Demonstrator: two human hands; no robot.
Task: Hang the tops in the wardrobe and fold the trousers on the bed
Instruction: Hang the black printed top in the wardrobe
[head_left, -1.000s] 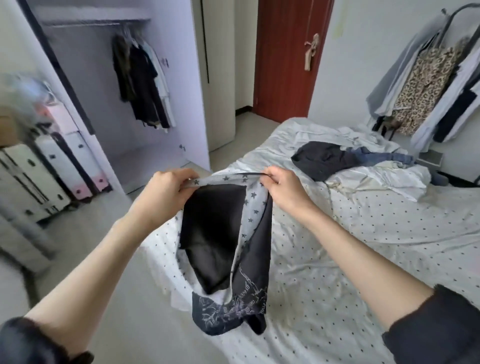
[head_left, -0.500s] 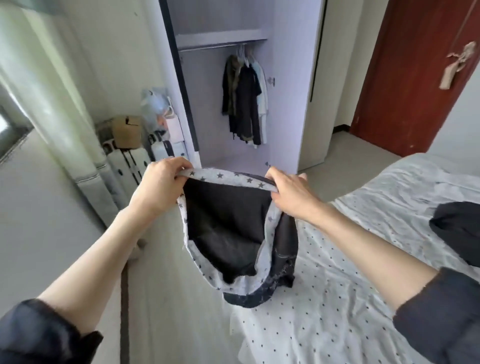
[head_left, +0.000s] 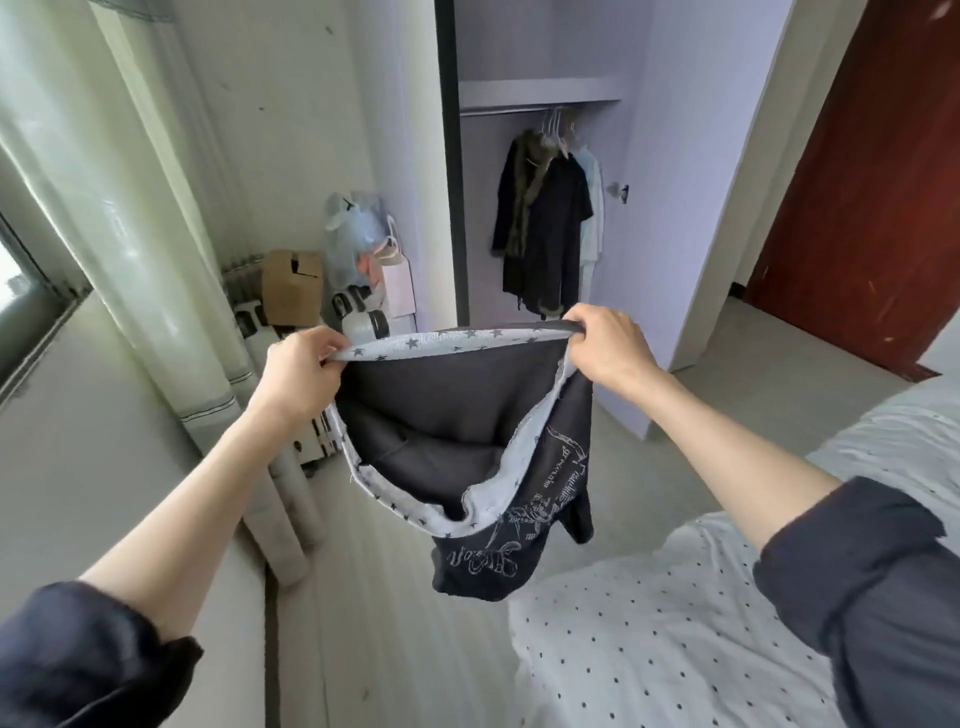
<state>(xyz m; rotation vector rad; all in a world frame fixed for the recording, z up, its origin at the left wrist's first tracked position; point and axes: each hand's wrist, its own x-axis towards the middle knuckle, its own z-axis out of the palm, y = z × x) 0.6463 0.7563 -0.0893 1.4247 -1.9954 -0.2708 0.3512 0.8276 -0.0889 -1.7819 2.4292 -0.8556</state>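
Change: view has swung from the white dotted bed (head_left: 675, 623) toward the open lilac wardrobe (head_left: 675, 208).
Garment: black top with star-print grey lining (head_left: 447, 415), held up over the floor.
Left hand (head_left: 298, 371): fingers clenched on the hem.
Right hand (head_left: 610, 345): likewise.
Writing: white print, unreadable.

bed (head_left: 675, 639) cut off at right, garment's (head_left: 467, 415) kind unclear

Matt dark cloth garment (head_left: 457, 415) with printed star-patterned lining.
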